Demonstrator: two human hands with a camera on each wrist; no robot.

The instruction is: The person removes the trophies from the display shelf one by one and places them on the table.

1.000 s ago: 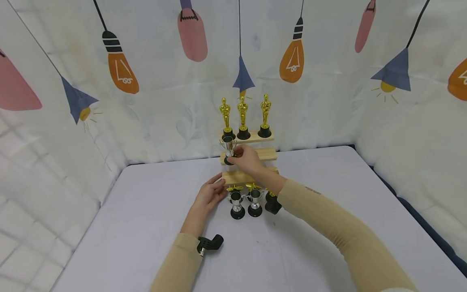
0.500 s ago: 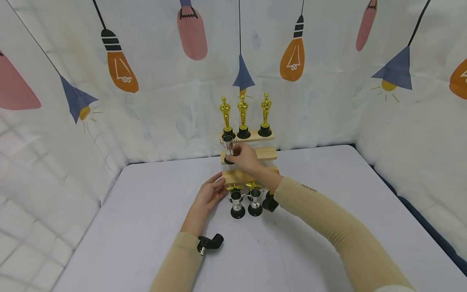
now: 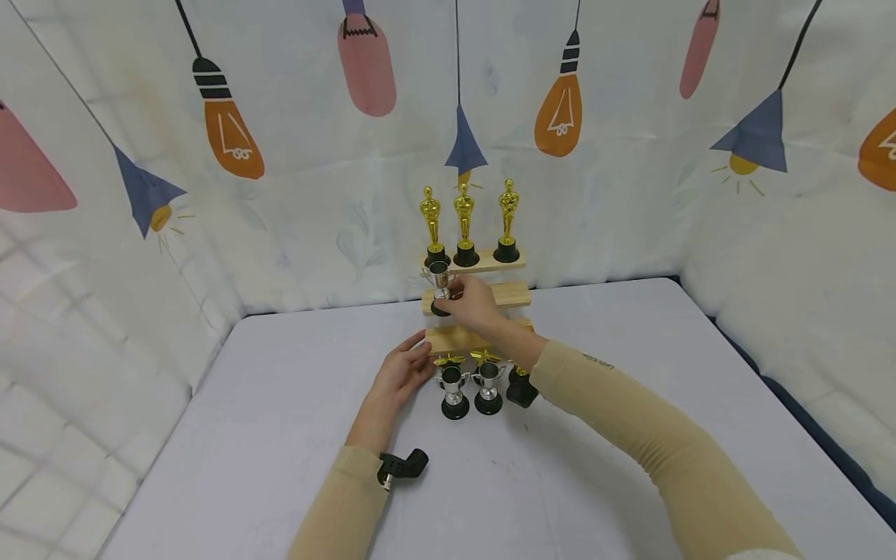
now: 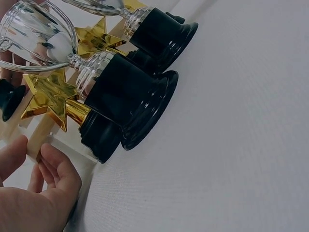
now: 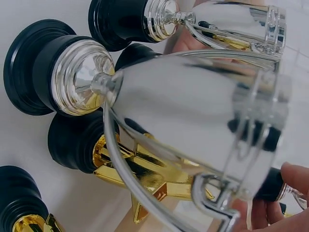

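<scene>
At the left end of the middle step of a wooden three-step stand (image 3: pixel 513 294), my right hand (image 3: pixel 478 303) holds a small silver trophy cup (image 3: pixel 439 277) by its black base. The cup is upright. My left hand (image 3: pixel 402 375) pinches the left end of the lowest step; in the left wrist view, thumb and fingers (image 4: pixel 60 169) lie on either side of the plank (image 4: pixel 41 137). Two more silver trophy cups (image 3: pixel 454 389) stand on the table before the stand. Behind them are gold star trophies (image 4: pixel 50 99), one partly hidden by my right forearm.
Three gold figure statuettes (image 3: pixel 465 222) stand on the top step, with a wider gap before the rightmost. A white cloth covers the table (image 3: pixel 280 435). A printed curtain (image 3: pixel 315 218) hangs close behind the stand. My left wrist wears a black band with a camera (image 3: pixel 404 465).
Hardly anything differs. Both hands keep their places on the cup and the stand; the right forearm shifts slightly, and the whole view moves a little.
</scene>
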